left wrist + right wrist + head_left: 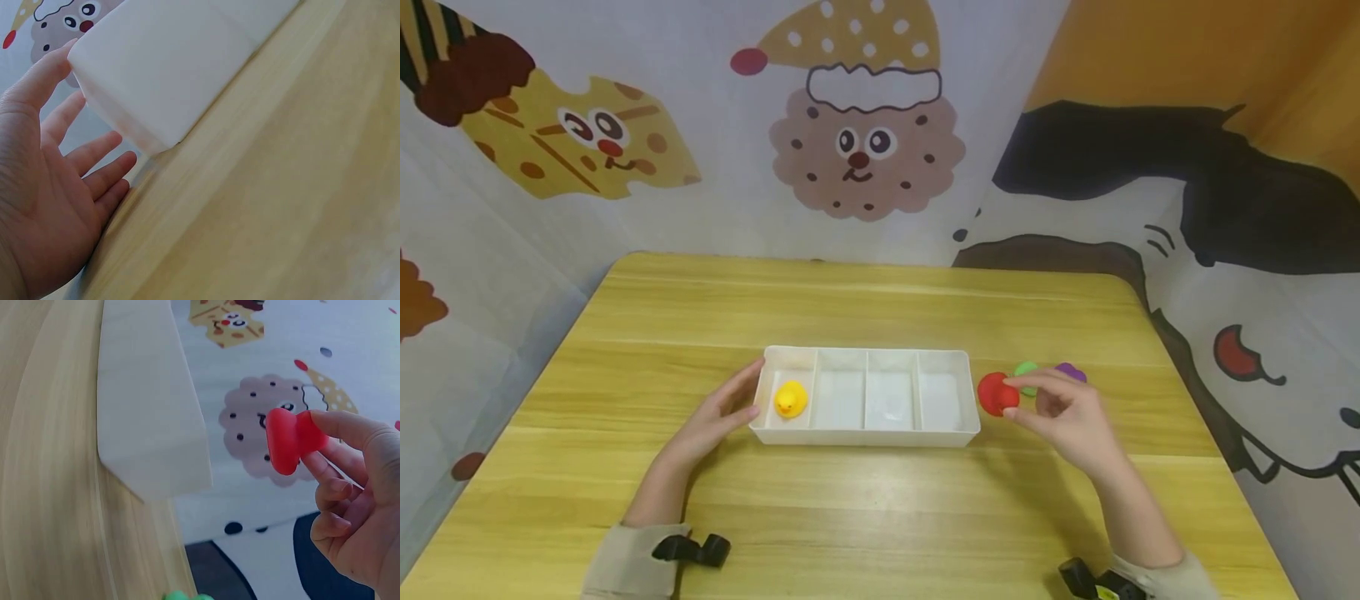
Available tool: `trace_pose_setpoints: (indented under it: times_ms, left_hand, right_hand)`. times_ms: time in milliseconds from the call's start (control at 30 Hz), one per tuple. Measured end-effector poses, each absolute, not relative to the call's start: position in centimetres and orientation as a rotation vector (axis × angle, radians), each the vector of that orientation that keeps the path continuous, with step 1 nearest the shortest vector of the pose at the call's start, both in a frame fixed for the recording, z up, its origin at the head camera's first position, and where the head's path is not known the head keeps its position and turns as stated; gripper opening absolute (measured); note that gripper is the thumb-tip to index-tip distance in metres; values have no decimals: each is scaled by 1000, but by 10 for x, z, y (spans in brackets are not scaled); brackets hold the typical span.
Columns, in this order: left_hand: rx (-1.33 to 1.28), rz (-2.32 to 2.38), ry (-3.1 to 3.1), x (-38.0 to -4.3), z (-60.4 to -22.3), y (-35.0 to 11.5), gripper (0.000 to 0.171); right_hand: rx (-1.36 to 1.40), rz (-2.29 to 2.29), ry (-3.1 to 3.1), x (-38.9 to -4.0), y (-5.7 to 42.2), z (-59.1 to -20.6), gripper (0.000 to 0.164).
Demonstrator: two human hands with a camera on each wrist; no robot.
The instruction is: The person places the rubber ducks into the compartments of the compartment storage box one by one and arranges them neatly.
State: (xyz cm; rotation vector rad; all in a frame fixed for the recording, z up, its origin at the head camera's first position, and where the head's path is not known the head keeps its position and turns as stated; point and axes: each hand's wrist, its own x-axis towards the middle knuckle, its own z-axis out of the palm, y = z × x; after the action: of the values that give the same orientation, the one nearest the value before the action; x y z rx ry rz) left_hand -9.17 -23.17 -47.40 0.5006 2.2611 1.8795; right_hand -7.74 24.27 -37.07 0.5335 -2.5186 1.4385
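A white tray with a row of compartments stands on the table. In its leftmost compartment sits a yellow rubber duck. My left hand is at the tray's left end, thumb and forefinger touching the rim and the other fingers loosely extended, as the left wrist view shows. Between thumb and fingertips, my right hand pinches a small red toy with a broad rounded end and a narrower knob. That toy is held up just off the tray's right end, its broad end turned toward the tray.
Beyond the right hand, a green item and a purple item lie on the wooden table, partly covered by the hand in the head view. A cloth with cartoon prints hangs behind the table.
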Motion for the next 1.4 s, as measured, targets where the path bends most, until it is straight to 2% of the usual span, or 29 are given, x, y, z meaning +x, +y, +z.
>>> trace_pose_setpoints:
  times_ms: [733, 1100, 1400]
  left_hand:
    - [487, 1878, 2255, -93, -473, -231, 63]
    - [482, 1867, 2269, -93, -474, -232, 63]
    - [484, 1875, 2258, -92, -475, -233, 63]
  right_hand:
    - [702, 1686, -2410, -83, 174, -350, 30]
    - [717, 1724, -2454, -100, 149, -374, 30]
    - [794, 1783, -2467, -108, 123, -379, 27]
